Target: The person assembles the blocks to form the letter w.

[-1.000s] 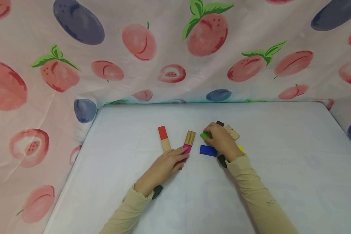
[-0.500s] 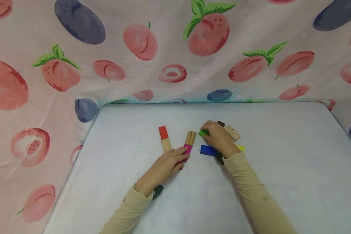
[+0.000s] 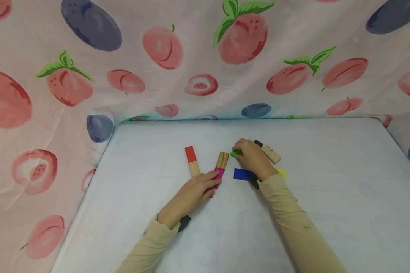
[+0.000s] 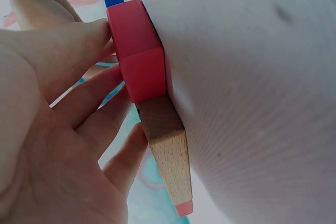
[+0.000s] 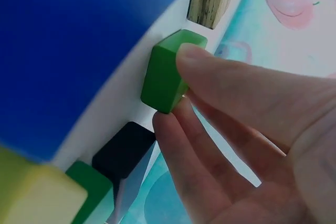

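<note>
In the head view, my left hand [image 3: 188, 195] lies with its fingers over a magenta block [image 3: 219, 174] and the lower ends of two slanting rows. Its thumb and fingertips touch a red block [image 4: 137, 51] and a dark brown block [image 4: 160, 116] in the left wrist view. A striped wooden block [image 3: 222, 160] continues the magenta one. The left row has a red block [image 3: 190, 154] and a plain wooden block [image 3: 193, 168]; its lower part is hidden. My right hand [image 3: 255, 159] pinches a green block [image 5: 168, 69] between thumb and fingers, beside the striped block's far end.
Under the right wrist is a blue block [image 3: 240, 174]. Beyond that hand lie a dark block [image 3: 258, 143], a light wooden block [image 3: 271, 154] and a yellow block [image 3: 282, 173]. Another green block [image 5: 92, 190] shows in the right wrist view. Fruit-print cloth [image 3: 177, 91] rises behind the white table [image 3: 328, 212].
My right hand has shifted slightly left and away from me with the green block, closer to the striped wooden block. My left hand has stayed in place.
</note>
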### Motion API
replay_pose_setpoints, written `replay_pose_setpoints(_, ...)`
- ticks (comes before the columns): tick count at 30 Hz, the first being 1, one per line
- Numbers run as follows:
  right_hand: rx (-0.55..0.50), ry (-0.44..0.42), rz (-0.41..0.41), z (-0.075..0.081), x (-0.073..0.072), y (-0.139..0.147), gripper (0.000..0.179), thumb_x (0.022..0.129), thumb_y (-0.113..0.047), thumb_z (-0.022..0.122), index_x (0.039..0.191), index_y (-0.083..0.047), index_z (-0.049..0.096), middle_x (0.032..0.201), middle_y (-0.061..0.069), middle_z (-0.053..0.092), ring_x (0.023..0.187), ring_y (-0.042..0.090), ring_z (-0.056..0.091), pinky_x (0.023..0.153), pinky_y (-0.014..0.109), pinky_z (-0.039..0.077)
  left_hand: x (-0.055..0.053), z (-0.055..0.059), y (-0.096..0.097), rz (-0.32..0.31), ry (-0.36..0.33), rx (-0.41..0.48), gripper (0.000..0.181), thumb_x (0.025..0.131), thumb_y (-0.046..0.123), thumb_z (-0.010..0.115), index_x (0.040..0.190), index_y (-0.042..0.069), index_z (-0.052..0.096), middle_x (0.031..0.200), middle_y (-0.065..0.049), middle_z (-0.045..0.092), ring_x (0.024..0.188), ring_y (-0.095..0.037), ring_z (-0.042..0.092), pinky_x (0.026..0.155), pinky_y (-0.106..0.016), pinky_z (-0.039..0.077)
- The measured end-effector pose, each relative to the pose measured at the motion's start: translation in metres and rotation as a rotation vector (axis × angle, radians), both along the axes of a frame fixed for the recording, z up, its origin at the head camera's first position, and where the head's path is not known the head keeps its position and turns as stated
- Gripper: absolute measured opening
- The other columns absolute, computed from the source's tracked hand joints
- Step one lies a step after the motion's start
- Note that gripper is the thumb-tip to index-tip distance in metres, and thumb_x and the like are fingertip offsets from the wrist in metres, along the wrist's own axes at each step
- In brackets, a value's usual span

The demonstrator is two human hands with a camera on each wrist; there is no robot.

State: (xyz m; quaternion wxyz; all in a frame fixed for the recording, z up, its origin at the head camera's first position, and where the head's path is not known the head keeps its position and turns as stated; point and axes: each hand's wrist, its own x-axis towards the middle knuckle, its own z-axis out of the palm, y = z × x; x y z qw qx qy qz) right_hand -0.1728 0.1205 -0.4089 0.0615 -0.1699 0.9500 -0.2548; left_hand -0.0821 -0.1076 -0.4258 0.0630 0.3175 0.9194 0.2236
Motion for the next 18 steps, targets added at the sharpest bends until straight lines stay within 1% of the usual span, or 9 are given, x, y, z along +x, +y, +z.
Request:
replay_pose_setpoints(9,0.008,0.012,0.014,0.0015,-0.0069,-0.0041,0.025,0.087,0.008,0.068,0.112,0.004,0.072,0.121,0.018,0.068,0.116,0.036,0.061,0.102,0.049,0.049,0.0001,0.0012,0.0004,0.002,-0.017,0.009,0.044,0.094,0.017,0.069,0.136,0.01,0.062,0.15,-0.008,0.05,0.135,-0.024,0.05,0.109,-0.039,0.044)
replay_pose_setpoints(18,-0.025,0.023,0.025,0.002,-0.0091,-0.0084,0.025,0.087,0.012,0.064,0.109,0.004,0.073,0.118,0.018,0.069,0.114,0.036,0.062,0.101,0.048,0.05,-0.0002,0.0006,0.0001,0.0,-0.018,-0.001,0.044,0.094,0.017,0.069,0.137,0.01,0.061,0.151,-0.008,0.049,0.137,-0.022,0.048,0.11,-0.038,0.043)
